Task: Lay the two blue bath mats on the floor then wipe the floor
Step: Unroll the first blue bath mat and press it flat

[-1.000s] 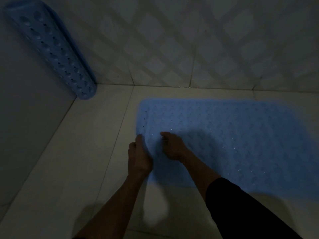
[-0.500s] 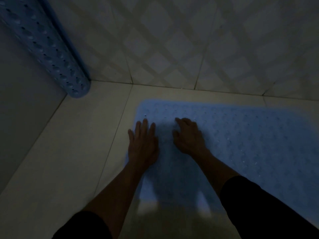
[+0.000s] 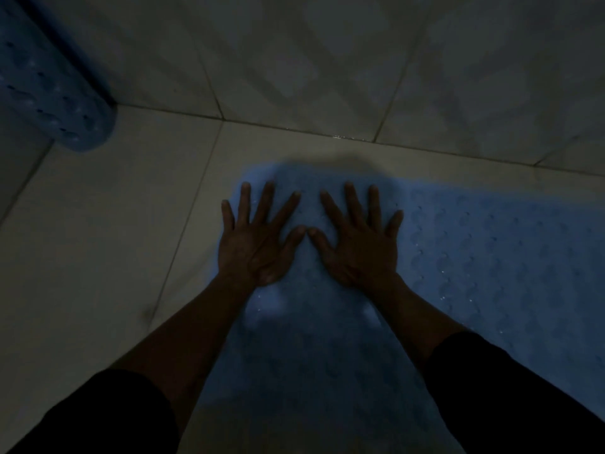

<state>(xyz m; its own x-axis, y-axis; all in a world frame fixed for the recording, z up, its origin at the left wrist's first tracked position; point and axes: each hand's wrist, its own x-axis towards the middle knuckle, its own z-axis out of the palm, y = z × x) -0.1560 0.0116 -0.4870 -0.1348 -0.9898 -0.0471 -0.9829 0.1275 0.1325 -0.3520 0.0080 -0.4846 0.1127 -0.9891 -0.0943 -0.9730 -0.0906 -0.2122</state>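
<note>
Both hands now lie flat and fully spread on the laid bath mat [image 3: 474, 273]: the left hand [image 3: 258, 244] sits near the mat's left edge with its fingers fanned, and the right hand [image 3: 358, 247] rests just beside it, thumbs almost touching at the tips. A second ago the fingers were curled at the mat's near-left edge, as if still tugging it into place; half a second ago they had begun to flatten, and now the palms press down on the surface (neither hand grips or pinches anything). That shift reads as the smoothing step, seating the mat's underside against the tiled floor [image 3: 98, 257], so I judge the 1st of the 2 mats to be essentially placed. It lies flat on the floor, its far edge close to the patterned tiled wall [image 3: 327, 60] and its length running off toward the right of the view. The 2nd blue bath mat [image 3: 49, 93] still stands rolled up in the corner at upper left, its lower end on the floor, well apart from the hands. So laying is roughly half done, and wiping has not begun; no cloth or mop is in view. The light is very dim, and no brand, label or writing can be read on either mat or on the tiles.
</note>
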